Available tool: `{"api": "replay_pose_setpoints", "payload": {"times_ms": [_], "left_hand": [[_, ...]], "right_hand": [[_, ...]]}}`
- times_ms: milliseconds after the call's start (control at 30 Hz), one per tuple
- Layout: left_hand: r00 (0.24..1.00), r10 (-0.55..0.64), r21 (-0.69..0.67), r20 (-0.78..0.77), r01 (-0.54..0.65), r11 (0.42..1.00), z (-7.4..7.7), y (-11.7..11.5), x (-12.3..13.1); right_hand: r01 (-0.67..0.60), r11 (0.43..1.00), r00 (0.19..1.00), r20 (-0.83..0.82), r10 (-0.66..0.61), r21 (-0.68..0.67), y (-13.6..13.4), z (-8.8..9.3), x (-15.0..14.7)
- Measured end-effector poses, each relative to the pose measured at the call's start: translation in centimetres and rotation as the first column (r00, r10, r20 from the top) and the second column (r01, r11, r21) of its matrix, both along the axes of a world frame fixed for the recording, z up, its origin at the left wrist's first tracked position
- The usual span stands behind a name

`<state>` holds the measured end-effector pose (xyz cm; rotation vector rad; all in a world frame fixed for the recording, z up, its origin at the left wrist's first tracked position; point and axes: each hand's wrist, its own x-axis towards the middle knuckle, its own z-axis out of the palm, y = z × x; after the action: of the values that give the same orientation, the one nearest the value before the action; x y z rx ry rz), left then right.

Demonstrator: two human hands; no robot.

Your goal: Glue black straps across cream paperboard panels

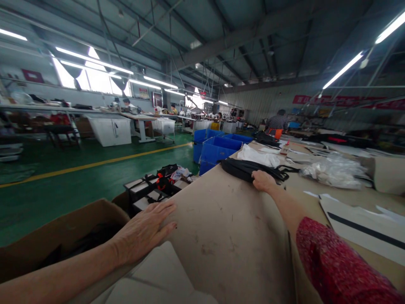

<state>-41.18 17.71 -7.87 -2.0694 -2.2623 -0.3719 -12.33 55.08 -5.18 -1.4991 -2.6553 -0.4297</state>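
Observation:
My left hand (pixel 147 230) lies flat with its fingers stretched out at the left edge of the table (pixel 218 223), holding nothing. Farther along the table, my right hand (pixel 263 180) is closed on the near edge of a black bag (pixel 238 169). The bag lies flat, with straps (pixel 286 169) trailing off to the right; my fingers hide part of its edge. Just behind it is a crumpled white plastic bag (pixel 259 156). Pale flat panels (pixel 161 270) lie on the table below my left hand.
Clear plastic bags (pixel 337 171) and a white sheet with a black stripe (pixel 367 228) lie to the right. Left of the table stand an open cardboard box (pixel 95 211), black-trimmed boxes (pixel 148 196) and blue bins (pixel 220 150). A person (pixel 277 122) stands at the far end.

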Motion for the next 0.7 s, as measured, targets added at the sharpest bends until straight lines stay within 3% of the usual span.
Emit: {"api": "replay_pose_setpoints", "payload": {"times_ms": [200, 367, 467, 567, 700], "left_hand": [[1.000, -0.008, 0.014, -0.002, 0.008, 1.000, -0.3, 0.0, -0.2], [1.000, 0.004, -0.004, 0.010, -0.004, 1.000, 0.2, -0.1, 0.1], [1.000, -0.011, 0.003, 0.016, 0.011, 1.000, 0.2, -0.2, 0.0], [0.999, -0.030, 0.053, 0.024, 0.029, 0.998, -0.5, -0.1, -0.5], [0.999, -0.044, 0.147, 0.025, 0.039, 0.988, -1.2, 0.3, -1.0]], "right_hand": [[-0.021, 0.998, 0.999, -0.026, 0.020, -0.065, -1.0, -1.1, -0.2], [0.016, 0.994, 0.977, -0.211, -0.039, -0.107, -1.8, -1.0, -0.5], [0.011, 0.988, 0.924, -0.375, -0.069, -0.155, -2.2, 1.4, -0.3], [-0.094, 0.956, 0.848, -0.526, -0.068, -0.276, -4.1, 5.0, 0.7], [-0.334, 0.848, 0.723, -0.689, -0.051, -0.412, -10.9, 8.2, 4.4]]}}
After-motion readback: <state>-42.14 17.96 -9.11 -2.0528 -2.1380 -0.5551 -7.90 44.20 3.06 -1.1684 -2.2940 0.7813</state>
